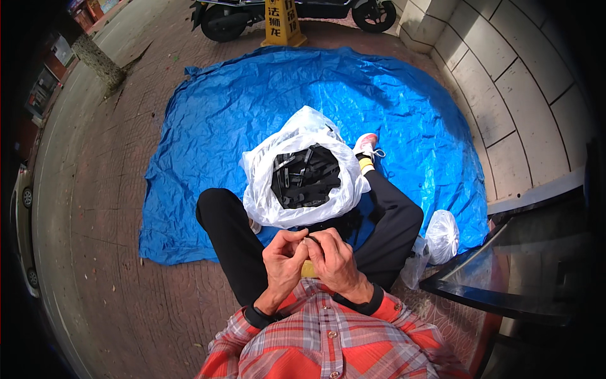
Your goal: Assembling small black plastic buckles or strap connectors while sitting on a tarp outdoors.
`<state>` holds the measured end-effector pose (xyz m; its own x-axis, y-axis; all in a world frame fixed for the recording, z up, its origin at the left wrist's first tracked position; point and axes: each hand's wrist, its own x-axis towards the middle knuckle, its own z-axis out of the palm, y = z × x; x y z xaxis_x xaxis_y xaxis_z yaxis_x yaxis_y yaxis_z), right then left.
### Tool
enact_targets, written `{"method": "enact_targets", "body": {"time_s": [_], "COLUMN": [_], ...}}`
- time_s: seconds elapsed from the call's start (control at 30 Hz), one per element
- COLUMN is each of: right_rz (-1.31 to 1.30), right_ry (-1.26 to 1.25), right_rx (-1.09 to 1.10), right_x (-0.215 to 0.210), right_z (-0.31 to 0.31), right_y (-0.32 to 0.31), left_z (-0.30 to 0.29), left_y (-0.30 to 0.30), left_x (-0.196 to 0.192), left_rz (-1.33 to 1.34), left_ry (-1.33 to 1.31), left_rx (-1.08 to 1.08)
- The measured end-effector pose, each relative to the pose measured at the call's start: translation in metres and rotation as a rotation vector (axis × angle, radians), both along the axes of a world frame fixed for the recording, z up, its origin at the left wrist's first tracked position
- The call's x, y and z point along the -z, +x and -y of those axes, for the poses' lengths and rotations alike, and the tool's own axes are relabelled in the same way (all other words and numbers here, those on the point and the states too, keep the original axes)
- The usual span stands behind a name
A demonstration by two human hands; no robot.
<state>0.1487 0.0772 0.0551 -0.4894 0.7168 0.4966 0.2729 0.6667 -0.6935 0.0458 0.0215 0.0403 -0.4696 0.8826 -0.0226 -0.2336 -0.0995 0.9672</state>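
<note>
My left hand and my right hand meet in front of my lap, thumbs and fingertips pressed together. Both are closed, and whatever lies between the fingers is too small and covered to make out. Just beyond them, between my knees, stands a white plastic bag with its rim rolled open. Inside it is a heap of black pieces, several long and narrow, that look like plastic parts. More black pieces lie in shadow between the bag and my hands.
A blue tarp spreads under the bag across the brick pavement. At right are a small tied white bag, a dark-framed glass panel and a tiled wall. A yellow sign stand and a scooter stand beyond the tarp.
</note>
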Motion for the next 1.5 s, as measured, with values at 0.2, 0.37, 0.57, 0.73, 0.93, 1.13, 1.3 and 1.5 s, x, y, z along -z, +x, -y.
{"method": "enact_targets", "body": {"time_s": [0.2, 0.37, 0.57, 0.73, 0.93, 1.13, 1.3, 1.5], "right_rz": [-0.116, -0.042, -0.423, -0.496, -0.403, -0.405, -0.543, -0.616], "right_ry": [-0.357, -0.125, -1.036, -1.152, -1.036, -1.061, -1.255, -1.347], "right_rx": [-0.031, 0.121, -0.053, -0.071, -0.085, -0.081, -0.113, -0.160], "right_x": [0.001, 0.010, -0.009, -0.012, -0.008, -0.009, -0.009, -0.008], "right_z": [0.001, 0.002, -0.001, 0.000, 0.001, 0.002, 0.000, 0.000], "right_y": [-0.001, -0.003, 0.003, 0.002, 0.002, 0.004, 0.006, 0.008], "left_z": [0.002, -0.001, 0.001, 0.003, -0.004, -0.004, -0.002, 0.000], "left_y": [0.000, 0.003, 0.005, 0.000, 0.001, 0.004, 0.002, 0.000], "left_x": [-0.004, 0.001, -0.017, -0.008, -0.007, -0.012, -0.013, -0.015], "left_rz": [-0.028, -0.274, 0.002, 0.340, 0.490, 0.404, 0.423, 0.450], "left_ry": [-0.032, 0.057, 0.140, 0.067, -0.052, -0.132, -0.139, -0.124], "left_rx": [0.019, 0.040, 0.129, 0.131, 0.054, 0.029, 0.059, 0.080]}}
